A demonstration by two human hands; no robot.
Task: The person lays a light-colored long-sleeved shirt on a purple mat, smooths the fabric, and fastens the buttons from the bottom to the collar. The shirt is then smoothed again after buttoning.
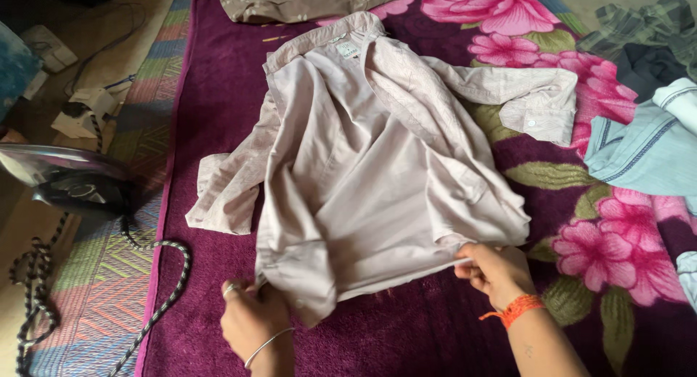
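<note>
The pale pink shirt (pixel 377 166) lies spread on a purple blanket with big pink flowers (pixel 218 101), its collar at the far end and its hem at the near end, where both hands work. The left hand (pixel 254 320) has its grip closed on the near left corner of the hem; the fingers are curled into the cloth, and a small fold of fabric bunches just above them. The right hand (pixel 496 272) pinches the near right edge of the hem between thumb and fingers, and the cloth between the two grips is drawn into a fairly straight line.

As far as I can judge, the laying-out is only partly done. The body of the shirt above the grips is mostly flat, but the front panels are open and turned over. One sleeve is folded out to the side away from the right grip, and the other sleeve lies crumpled to the side beyond the left grip. Many creases remain, so the smoothing seems to be at an early stage.

The iron (pixel 72 181) rests well apart from the left grip, off the blanket on a striped mat, and its braided cord (pixel 170 275) curves near that hand. Other clothes (pixel 646 130) lie in a heap far beyond the right grip.
</note>
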